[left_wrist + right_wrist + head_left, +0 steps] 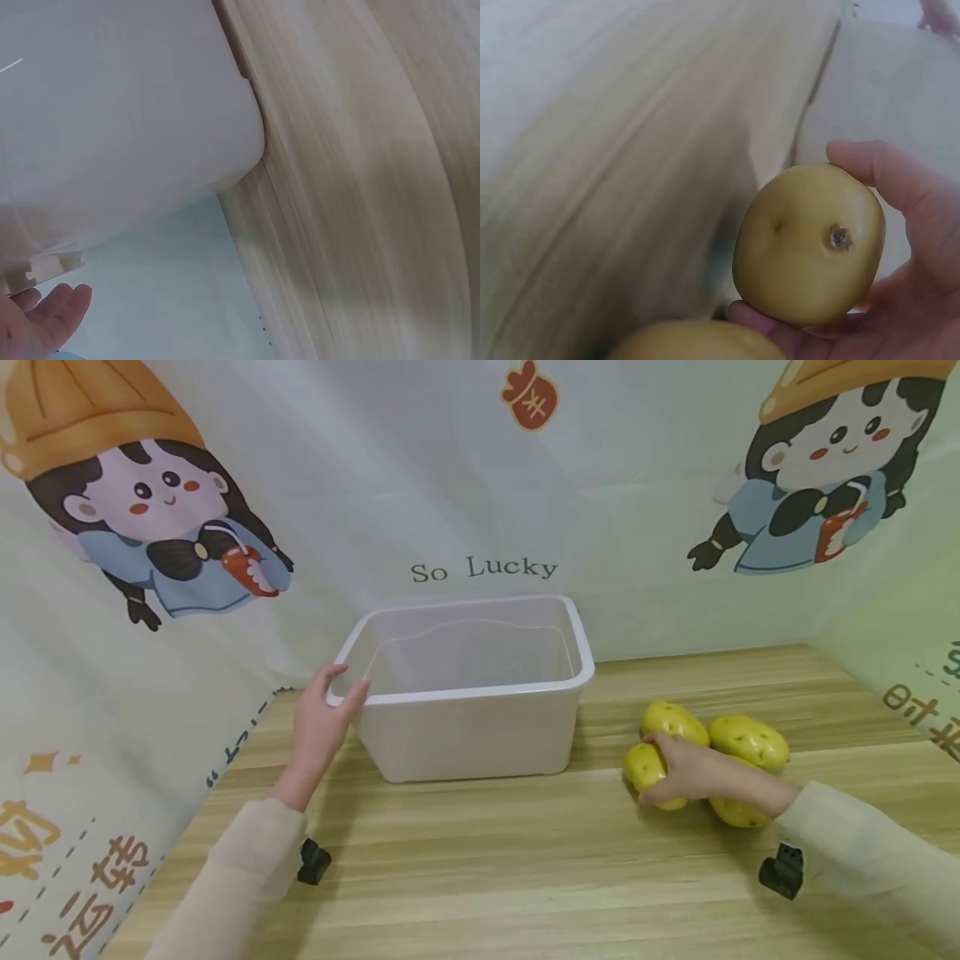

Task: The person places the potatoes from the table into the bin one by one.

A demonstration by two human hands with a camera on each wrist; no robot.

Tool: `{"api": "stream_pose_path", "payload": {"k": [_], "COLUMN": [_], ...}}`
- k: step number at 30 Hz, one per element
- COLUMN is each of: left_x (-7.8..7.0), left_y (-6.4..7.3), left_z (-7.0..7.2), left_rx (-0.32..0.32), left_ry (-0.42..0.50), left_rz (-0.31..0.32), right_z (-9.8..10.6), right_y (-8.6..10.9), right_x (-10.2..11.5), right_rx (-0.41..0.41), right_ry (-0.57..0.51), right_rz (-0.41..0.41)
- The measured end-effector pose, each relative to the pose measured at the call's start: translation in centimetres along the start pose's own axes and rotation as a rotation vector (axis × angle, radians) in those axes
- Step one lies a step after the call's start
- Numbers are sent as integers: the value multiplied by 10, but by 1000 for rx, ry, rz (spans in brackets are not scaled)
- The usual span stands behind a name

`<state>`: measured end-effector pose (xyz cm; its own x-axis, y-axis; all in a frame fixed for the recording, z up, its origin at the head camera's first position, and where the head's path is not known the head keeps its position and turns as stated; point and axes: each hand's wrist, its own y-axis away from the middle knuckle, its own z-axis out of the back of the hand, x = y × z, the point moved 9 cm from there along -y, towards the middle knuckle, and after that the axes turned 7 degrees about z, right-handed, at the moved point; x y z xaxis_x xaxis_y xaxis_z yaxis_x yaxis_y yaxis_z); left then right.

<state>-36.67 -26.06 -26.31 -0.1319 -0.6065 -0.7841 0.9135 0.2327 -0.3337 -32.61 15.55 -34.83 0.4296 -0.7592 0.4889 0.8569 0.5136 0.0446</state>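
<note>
At the left front corner of a white plastic bin (465,735), my left hand (322,718) grips the rim. In the left wrist view the bin's side wall (127,105) fills the upper left, with the curled fingers (64,307) under its rim. My right hand (693,767) holds a yellow potato (647,768) between thumb and fingers, low over the table. The right wrist view shows that potato (810,247) close up, with a dark stem scar on it. Other potatoes (750,742) lie around and behind this hand, partly hidden by it.
The wood-grain table (480,860) runs under everything. A printed cloth (637,593) hangs behind the bin and along both sides. Small black devices (783,870) sit beneath the wrists.
</note>
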Motion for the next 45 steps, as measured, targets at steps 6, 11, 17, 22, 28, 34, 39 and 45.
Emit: {"api": "stream_pose_path", "payload": {"k": [6,11,17,22,28,34,39,45], "left_x": [7,9,11,11,8,7,6,6], "left_y": [2,2,3,5,4,4,4,4], "left_z": [4,5,5,7,8,7,5,4], "left_rx": [-39,-40,-52,-88,-99,-94,-103,-121], "left_ry": [2,2,19,37,43,44,46,51], "left_rz": [13,18,31,20,1,11,0,-14], "right_z": [13,29,54,76,96,112,122,134], "right_y": [-2,-2,-5,-6,-7,-11,-15,-22], "right_x": [0,3,13,23,34,45,52,63], "right_rx": [-2,25,-2,-37,-47,-39,-30,-44], "right_ry": [-13,-53,-48,21,67,97,74,101], "right_rz": [10,32,55,55,55,60,62,69]}}
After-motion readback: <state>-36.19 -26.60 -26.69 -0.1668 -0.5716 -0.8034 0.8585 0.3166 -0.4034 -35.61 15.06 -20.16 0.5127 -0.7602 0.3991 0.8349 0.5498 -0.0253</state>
